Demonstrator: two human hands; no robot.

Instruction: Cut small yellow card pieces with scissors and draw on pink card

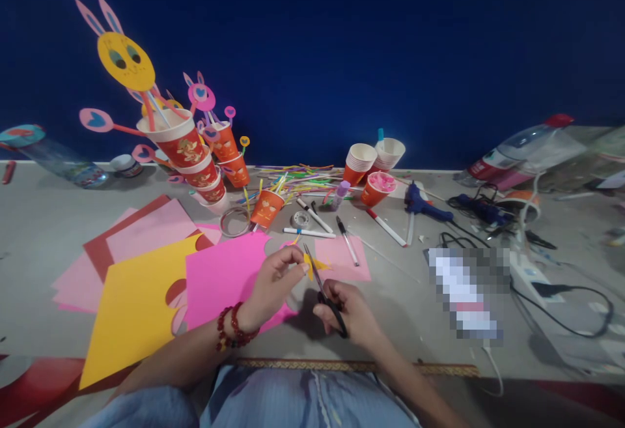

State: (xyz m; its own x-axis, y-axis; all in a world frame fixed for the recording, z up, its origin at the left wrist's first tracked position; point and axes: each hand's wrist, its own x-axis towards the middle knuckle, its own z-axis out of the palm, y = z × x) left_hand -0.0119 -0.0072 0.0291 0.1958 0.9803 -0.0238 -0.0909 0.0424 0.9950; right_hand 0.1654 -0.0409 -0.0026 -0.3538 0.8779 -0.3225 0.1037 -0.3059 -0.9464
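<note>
My right hand (349, 311) is closed round the handles of a pair of scissors (319, 285), whose blades point up and away from me. Just left of the blades, my left hand (278, 281) pinches a small piece of yellow paper (309, 265) between thumb and fingers. Whether the blades touch the paper I cannot tell. Below the left forearm and hand lies a bright pink sheet (219, 278), partly covered by them. A yellow sheet (131, 304) with round cut-outs along its edge overlaps the pink one's left side. A pale pink sheet (361, 262) lies beyond the scissors.
Decorated paper cups (183, 148) with a yellow rabbit face stand at the back left. Pipe cleaners (303, 180), a glue stick (340, 195), markers (385, 227) and stacked cups (360, 159) lie or stand farther back. At right are a blue glue gun (427, 205), cables and a power strip (530, 278).
</note>
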